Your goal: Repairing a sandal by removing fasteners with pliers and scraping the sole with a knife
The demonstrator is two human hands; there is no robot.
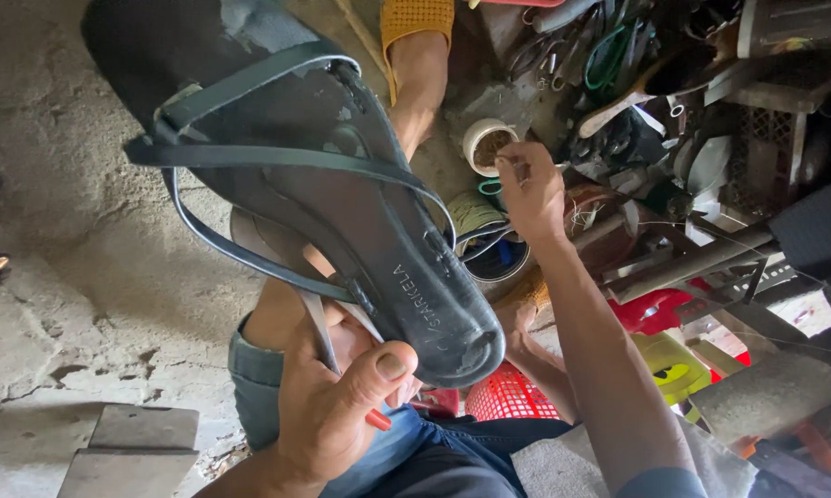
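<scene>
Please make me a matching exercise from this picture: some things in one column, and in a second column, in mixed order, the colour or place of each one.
Things:
1. sandal
2. small basket
3. round tin
4. left hand

Colour or place:
A. red, below the sandal's heel
B. white rim, near the right hand
C. black, with thin straps
D. thumb on the sandal's heel end

Pairs: 1-C, 2-A, 3-B, 4-D

head cam | looks steeply down | close over lap and raised sandal (323, 194) | single view
</scene>
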